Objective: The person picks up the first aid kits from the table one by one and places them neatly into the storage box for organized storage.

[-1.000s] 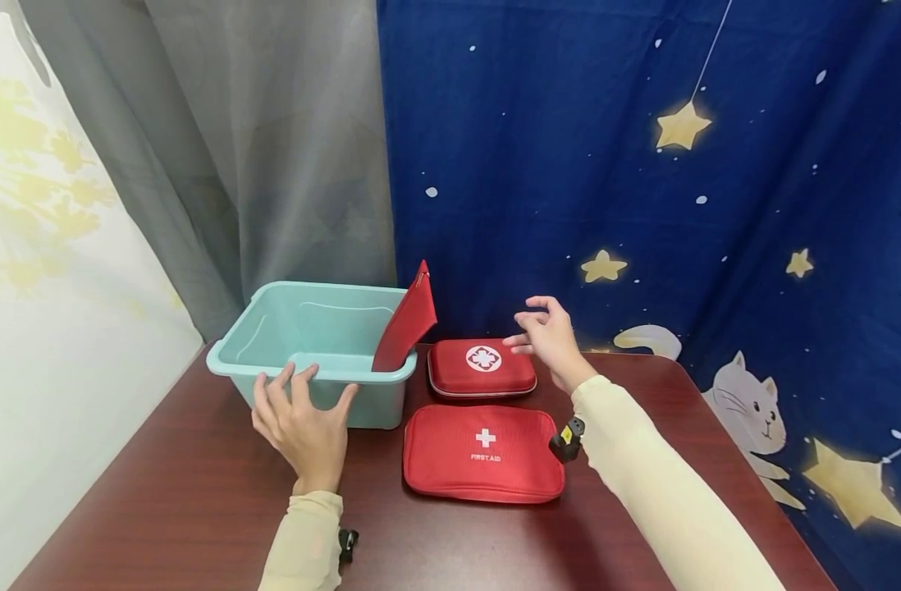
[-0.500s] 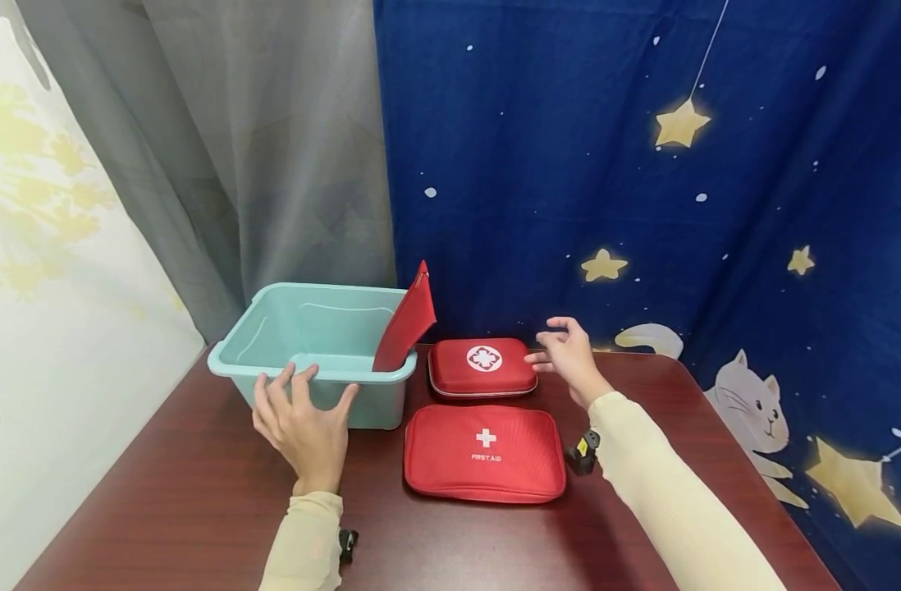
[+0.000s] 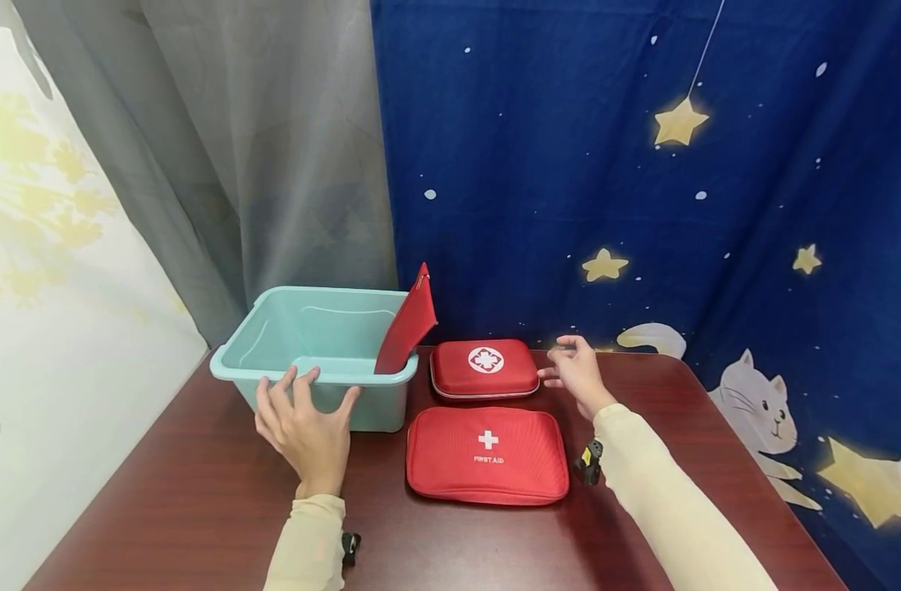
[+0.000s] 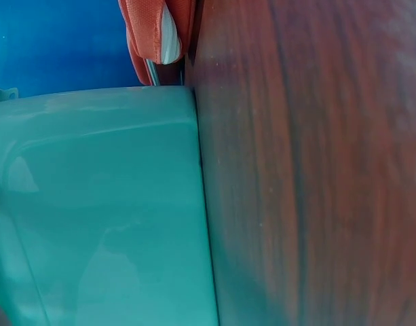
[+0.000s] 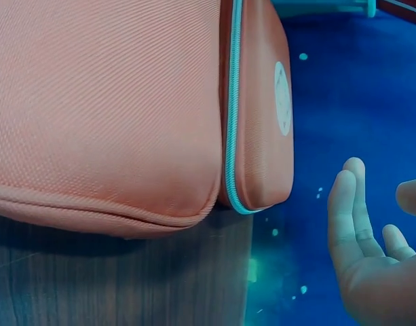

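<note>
My left hand point(image 3: 310, 431) rests on the front rim of a pale teal plastic tub point(image 3: 380, 410), fingers spread and thumb apart. A thin red pouch point(image 3: 406, 332) stands tilted in the tub's right end, its top corner above the rim. My right hand point(image 3: 578, 376) is just right of a red hard zip case point(image 3: 458, 373) with a white round cross emblem, its fingers loosely bent and holding nothing. In the right wrist view that hand is apart from the case point(image 5: 262, 115). A flat red first aid bag point(image 3: 450, 464) lies in front of the case.
The dark red-brown wooden table point(image 3: 199, 509) carries everything. Behind it hang a grey curtain point(image 3: 310, 148) and a blue star-patterned curtain point(image 3: 532, 164). A white patterned curtain point(image 3: 66, 369) borders the left side. The tub stands close to the case and bag.
My right hand has moved right and down, from above the zip case to beside its right end. My left hand stays on the tub's rim, and the red items have not moved.
</note>
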Available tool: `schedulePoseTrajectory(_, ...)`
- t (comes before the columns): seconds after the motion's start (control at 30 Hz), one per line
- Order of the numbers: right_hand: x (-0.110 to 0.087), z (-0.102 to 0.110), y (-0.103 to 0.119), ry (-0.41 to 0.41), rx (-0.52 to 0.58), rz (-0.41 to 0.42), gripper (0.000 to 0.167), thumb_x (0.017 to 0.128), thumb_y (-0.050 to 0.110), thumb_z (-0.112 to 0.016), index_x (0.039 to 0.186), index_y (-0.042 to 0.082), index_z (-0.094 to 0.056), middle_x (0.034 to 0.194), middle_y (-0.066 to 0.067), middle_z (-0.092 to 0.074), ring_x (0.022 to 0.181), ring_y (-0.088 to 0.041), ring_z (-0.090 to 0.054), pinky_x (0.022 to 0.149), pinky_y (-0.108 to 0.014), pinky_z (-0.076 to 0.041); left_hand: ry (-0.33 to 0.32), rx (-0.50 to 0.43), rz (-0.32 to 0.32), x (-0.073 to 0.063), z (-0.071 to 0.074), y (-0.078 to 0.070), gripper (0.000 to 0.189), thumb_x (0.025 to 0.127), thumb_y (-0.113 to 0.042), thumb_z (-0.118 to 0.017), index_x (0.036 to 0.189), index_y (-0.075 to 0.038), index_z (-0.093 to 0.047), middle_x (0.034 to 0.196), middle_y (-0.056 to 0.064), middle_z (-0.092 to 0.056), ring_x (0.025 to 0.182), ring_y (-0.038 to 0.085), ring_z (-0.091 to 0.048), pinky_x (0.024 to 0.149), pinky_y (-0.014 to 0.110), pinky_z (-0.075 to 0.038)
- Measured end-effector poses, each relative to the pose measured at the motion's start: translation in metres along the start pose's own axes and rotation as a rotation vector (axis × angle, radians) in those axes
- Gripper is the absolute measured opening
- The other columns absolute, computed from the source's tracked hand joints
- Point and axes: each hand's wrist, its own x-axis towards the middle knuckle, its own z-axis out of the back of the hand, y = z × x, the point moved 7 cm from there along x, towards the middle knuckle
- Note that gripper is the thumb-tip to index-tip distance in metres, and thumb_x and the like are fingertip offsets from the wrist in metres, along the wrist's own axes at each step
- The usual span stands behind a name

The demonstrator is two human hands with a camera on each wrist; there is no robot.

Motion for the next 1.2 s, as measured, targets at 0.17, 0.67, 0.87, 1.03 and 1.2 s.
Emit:
schedulePoseTrajectory(0.17,0.002,0.001,-0.008,-0.026,-0.061,-0.002,0.038,0.101,0.007,-0.049,0.135,-0.005,-0.036,0.116,-0.021,-0.056,0.076,-0.017,-0.071,0.064,-0.027,-0.057,-0.010,0.000,0.001,0.000,0.001,0.001,0.061,0.062,-0.028,-0.096,0.111,-0.005,-0.068,0.129,0.018,-0.058,0.138,0.038,-0.035,0.107,0.061,-0.023)
schedulePoseTrajectory(0.67,0.010,-0.007,-0.022,-0.066,-0.240,-0.014,0.041,0.098,0.014,-0.055,0.132,-0.006,-0.045,0.123,-0.026,-0.054,0.115,-0.036,-0.053,0.094,-0.044,-0.043,-0.022,0.004,0.002,0.002,0.003,0.001,0.061,0.060,-0.029,-0.097,0.109,-0.004,-0.069,0.127,0.018,-0.059,0.138,0.038,-0.036,0.105,0.061,-0.025)
schedulePoseTrajectory(0.87,0.013,-0.012,-0.029,-0.064,-0.242,-0.029,0.047,0.097,0.015,-0.056,0.136,-0.008,-0.043,0.127,-0.029,-0.054,0.120,-0.038,-0.052,0.102,-0.047,-0.040,-0.019,0.005,-0.005,0.002,0.002,0.000,0.061,0.061,-0.029,-0.097,0.109,-0.004,-0.069,0.128,0.018,-0.058,0.137,0.038,-0.036,0.106,0.061,-0.024)
schedulePoseTrajectory(1.03,0.014,-0.017,-0.035,-0.052,-0.266,-0.036,0.053,0.097,0.017,-0.058,0.140,-0.008,-0.041,0.130,-0.032,-0.054,0.123,-0.039,-0.052,0.105,-0.048,-0.039,-0.017,0.006,-0.010,0.002,0.001,0.000,0.062,0.061,-0.030,-0.097,0.109,-0.004,-0.069,0.128,0.018,-0.059,0.137,0.039,-0.037,0.105,0.061,-0.025)
schedulePoseTrajectory(1.2,0.013,-0.021,-0.039,-0.037,-0.288,-0.041,0.060,0.097,0.020,-0.059,0.144,-0.010,-0.037,0.131,-0.033,-0.053,0.123,-0.040,-0.051,0.106,-0.049,-0.038,-0.018,0.008,-0.010,0.002,0.001,0.000,0.062,0.060,-0.032,-0.097,0.109,-0.004,-0.069,0.127,0.019,-0.059,0.137,0.039,-0.037,0.105,0.061,-0.025)
